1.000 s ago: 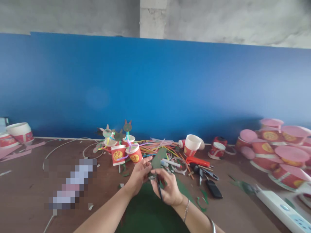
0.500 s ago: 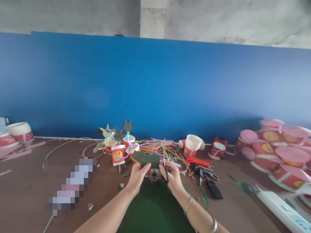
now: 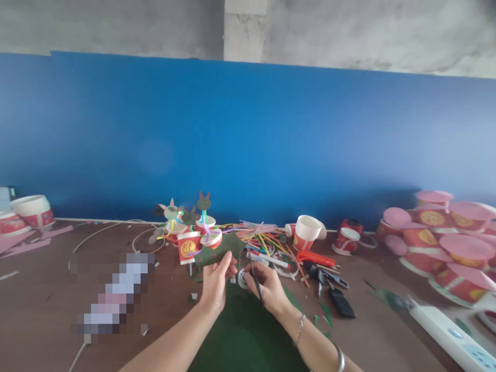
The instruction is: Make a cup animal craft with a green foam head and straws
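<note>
While LH grips ppr, RH prob. scissors

Two bare arms reached up from the bottom. In the lower middle, the left hand pinched, thumb up. Near it, the right hand curled its fingers.

A dark green paper cutout, jagged-edged, slants upward rightward; to its right, black-handled scissors point far, a round white piece just left.

No text can be read; the yellow emblem on the red cup is too blurred.
</note>
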Available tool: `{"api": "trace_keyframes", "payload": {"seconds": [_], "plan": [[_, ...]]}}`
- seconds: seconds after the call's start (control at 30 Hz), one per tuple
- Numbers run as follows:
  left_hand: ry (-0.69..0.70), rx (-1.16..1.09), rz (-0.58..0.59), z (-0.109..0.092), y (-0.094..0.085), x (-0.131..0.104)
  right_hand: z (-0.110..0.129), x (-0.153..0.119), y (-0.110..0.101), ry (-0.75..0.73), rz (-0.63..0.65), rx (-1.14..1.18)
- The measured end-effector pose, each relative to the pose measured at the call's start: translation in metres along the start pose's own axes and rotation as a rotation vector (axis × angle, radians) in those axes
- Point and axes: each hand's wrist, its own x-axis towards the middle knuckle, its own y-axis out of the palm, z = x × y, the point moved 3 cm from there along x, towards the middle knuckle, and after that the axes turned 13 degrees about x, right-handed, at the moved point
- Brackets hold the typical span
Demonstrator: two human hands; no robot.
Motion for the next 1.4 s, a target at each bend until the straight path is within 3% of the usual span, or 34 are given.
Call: {"api": "trace_keyframes", "payload": {"seconds": [0.17, 0.47, 0.6, 0.73, 0.97, 1.2, 1.4], "plan": [[-0.051, 0.043, 0.105, -0.001, 0.006, -0.006, -0.001, -0.001, 0.002, -0.027, 0.049, -0.091], [-0.138, -0.019, 0.263, 0.004, 0.007, -0.006, -0.004, 0.003, -0.001, 0.029, -0.026, 0.123], [-0.056, 0.148, 0.327, 0.007, 0.006, -0.006, 0.002, 0.003, -0.006, -0.053, -0.111, 0.193], [-0.116, 0.273, 0.451, 0.013, 0.012, -0.008, 0.005, 0.003, -0.009, -0.088, -0.142, 0.201], [-0.021, 0.198, 0.436, 0.001, 0.016, -0.012, 0.000, 0.004, -0.010, -0.067, -0.134, 0.217], [0.053, 0.277, 0.158, 0.006, 0.003, -0.005, 0.003, 0.002, -0.004, -0.008, -0.073, 0.179], [0.043, 0.293, 0.136, 0.013, 0.003, -0.002, 0.002, 0.001, -0.004, 0.022, -0.037, 0.175]]}}
